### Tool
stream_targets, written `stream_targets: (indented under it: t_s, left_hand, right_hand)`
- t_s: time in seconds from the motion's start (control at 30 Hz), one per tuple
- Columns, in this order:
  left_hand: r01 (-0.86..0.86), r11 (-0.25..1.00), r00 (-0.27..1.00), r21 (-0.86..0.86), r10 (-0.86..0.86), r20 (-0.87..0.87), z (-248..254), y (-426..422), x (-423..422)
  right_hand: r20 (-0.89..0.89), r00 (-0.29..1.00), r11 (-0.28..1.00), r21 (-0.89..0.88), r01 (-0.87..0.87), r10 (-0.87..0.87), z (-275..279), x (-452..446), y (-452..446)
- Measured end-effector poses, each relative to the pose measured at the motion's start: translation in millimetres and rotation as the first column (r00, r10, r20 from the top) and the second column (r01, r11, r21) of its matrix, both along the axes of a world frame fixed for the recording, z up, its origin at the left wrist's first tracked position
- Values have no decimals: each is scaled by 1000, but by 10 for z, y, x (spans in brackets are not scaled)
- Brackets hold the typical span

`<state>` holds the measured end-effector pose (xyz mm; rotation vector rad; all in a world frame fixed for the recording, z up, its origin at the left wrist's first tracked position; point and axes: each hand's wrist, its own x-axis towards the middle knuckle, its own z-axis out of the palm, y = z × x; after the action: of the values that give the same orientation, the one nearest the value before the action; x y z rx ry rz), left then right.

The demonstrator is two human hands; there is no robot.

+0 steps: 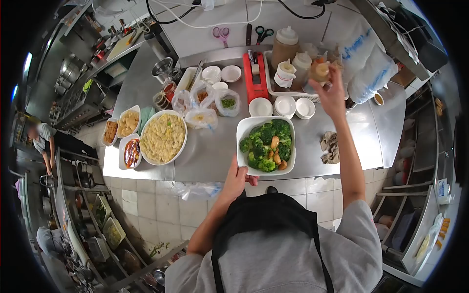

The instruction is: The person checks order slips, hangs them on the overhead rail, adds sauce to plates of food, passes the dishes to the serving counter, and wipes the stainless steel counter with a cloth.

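My left hand (235, 179) grips the near left edge of a white square bowl (241, 132) of broccoli (264, 136) with pale brown pieces, at the counter's front edge. My right hand (332, 93) is raised at the back right, its fingers closed round a small clear container or bottle (320, 72) with an orange-brown top. Just left of it stand squeeze bottles (286, 44) in a white tray. Small white dishes (285, 106) stand behind the bowl.
At left are a large bowl of yellow food (163, 136) and smaller dishes (131, 151). Bagged ingredients (227, 102), a red dispenser (255, 78) and a crumpled cloth (330, 147) lie on the steel counter (205, 156). Another person (46, 139) works far left.
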<state>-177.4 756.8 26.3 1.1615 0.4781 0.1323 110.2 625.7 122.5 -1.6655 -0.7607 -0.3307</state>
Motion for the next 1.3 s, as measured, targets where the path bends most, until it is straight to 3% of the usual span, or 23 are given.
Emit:
stream_targets:
  t_s: [0.07,0.17,0.3,0.37,0.47,0.53,0.6,0.67,0.77,0.8,0.93,1.03,1.1,1.17,1.2,1.23,1.3]
  left_hand:
    - [-10,999,1000,33,10,7,63,-47,1]
    - [9,999,1000,52,-8,-5,5,-57,-44]
    - [18,999,998,48,-15,-66,-103,-68,-90]
    - [35,999,996,38,-32,-81,-158,-65,-61]
    - [83,996,993,41,-79,-85,-193,-62,-13]
    - [146,988,986,44,-142,-84,-251,-32,44]
    - [222,972,973,72,-216,-83,-227,-28,229]
    - [334,941,938,51,-326,-121,-196,-79,446]
    - [446,895,892,7,-444,-80,-171,-308,856]
    - [482,876,873,3,-480,-86,-215,-409,948]
    - [568,823,821,-18,-568,-59,-239,-1002,1598]
    - [587,808,808,-53,-589,-30,-254,-1532,2022]
    - [587,808,809,-52,-588,-11,-173,-1940,2453]
    - [616,783,787,-80,-617,25,-270,-2325,2869]
    - [626,774,779,-93,-626,36,-280,-2527,3063]
    - [636,764,771,-110,-635,48,-293,-2738,3243]
    - [642,758,766,-113,-629,136,-322,-3173,3580]
  right_hand:
    - [101,990,994,-48,101,-96,-393,285,209]
    - [248,934,940,-162,301,-257,-429,213,328]
    - [143,957,915,-285,284,-253,-720,289,395]
    - [269,927,917,-231,324,-260,-974,404,374]
    - [176,919,859,-330,392,-352,-810,-6,57]
    - [323,845,665,-522,534,-426,-1017,-337,-401]
    - [286,829,376,-787,490,-481,-1394,-700,-805]
    - [427,767,395,-675,623,-479,-1603,-890,-1144]
    - [289,783,444,-693,568,-551,-1569,-842,-1648]
    - [173,821,535,-683,498,-544,-1492,-814,-1831]
    - [211,821,537,-666,519,-531,-1542,-337,-2542]
    - [99,880,750,-485,449,-464,-1575,39,-3032]
    - [176,940,864,-372,338,-292,-1613,208,-3250]
    - [242,921,884,-289,368,-305,-1481,172,-3251]
    - [259,912,848,-352,396,-319,-1625,154,-3320]
    - [217,940,843,-423,333,-263,-1743,179,-3401]
    - [189,945,883,-345,318,-267,-1621,160,-3367]
